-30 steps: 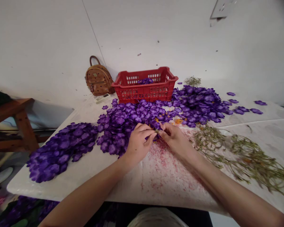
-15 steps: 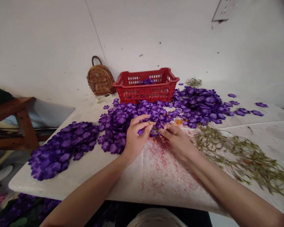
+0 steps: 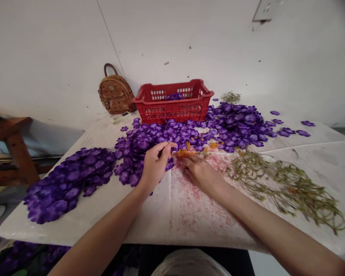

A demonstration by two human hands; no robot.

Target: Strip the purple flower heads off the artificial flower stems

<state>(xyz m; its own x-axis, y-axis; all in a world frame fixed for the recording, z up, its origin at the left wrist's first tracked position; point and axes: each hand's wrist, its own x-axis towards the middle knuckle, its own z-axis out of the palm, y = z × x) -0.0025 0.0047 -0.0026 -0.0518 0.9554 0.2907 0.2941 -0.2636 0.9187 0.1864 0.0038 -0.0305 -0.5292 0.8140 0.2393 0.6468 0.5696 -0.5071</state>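
Observation:
My left hand [image 3: 156, 164] is closed in a pinch, thumb against forefinger, on a thin greenish flower stem, mostly hidden by the fingers. A purple cloth petal piece [image 3: 170, 165] shows just below those fingertips; whether it hangs from the stem or lies on the table I cannot tell. Low over the table, my right hand [image 3: 199, 171] has its fingers curled down and together beside small yellow flower centres [image 3: 184, 152]. Its fingertips are partly hidden, and what they hold cannot be made out. Behind both hands spreads a pile of purple petal pieces [image 3: 175, 131].
A red plastic basket [image 3: 174, 111] with purple petals inside stands at the back. To its left are a brown backpack [image 3: 116, 94] and a small white device [image 3: 121, 117]. Stacked purple petals [image 3: 71, 180] lie left; green stems [image 3: 299, 184] lie right. Reddish specks dot the white tabletop [image 3: 195, 214].
My hands were together at a purple flower and are now apart. The right hand has moved left and down toward the yellow centres. The whole view has shifted slightly.

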